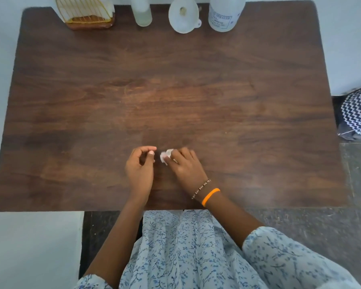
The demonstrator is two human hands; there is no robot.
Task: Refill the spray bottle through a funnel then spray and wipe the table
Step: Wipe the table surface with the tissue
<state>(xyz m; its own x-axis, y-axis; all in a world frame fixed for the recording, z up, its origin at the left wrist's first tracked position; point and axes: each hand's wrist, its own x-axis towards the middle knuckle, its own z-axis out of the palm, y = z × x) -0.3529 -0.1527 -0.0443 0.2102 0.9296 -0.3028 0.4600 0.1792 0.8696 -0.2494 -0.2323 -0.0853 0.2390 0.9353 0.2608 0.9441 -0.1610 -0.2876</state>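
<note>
A small white crumpled tissue (164, 156) lies on the dark wooden table (175, 90) near its front edge. My right hand (184, 163) grips the tissue against the tabletop. My left hand (141, 166) hovers just to its left with fingers loosely curled and nothing in them. Along the far edge stand a slim translucent spray bottle body (143, 12), a white funnel (183, 15) resting wide end down, and a large white labelled refill bottle (225, 14).
A gold wire holder on a wooden base (88, 14) stands at the far left of the table. A zigzag-patterned black and white cloth (358, 113) lies on the floor to the right. Pale walls flank the table.
</note>
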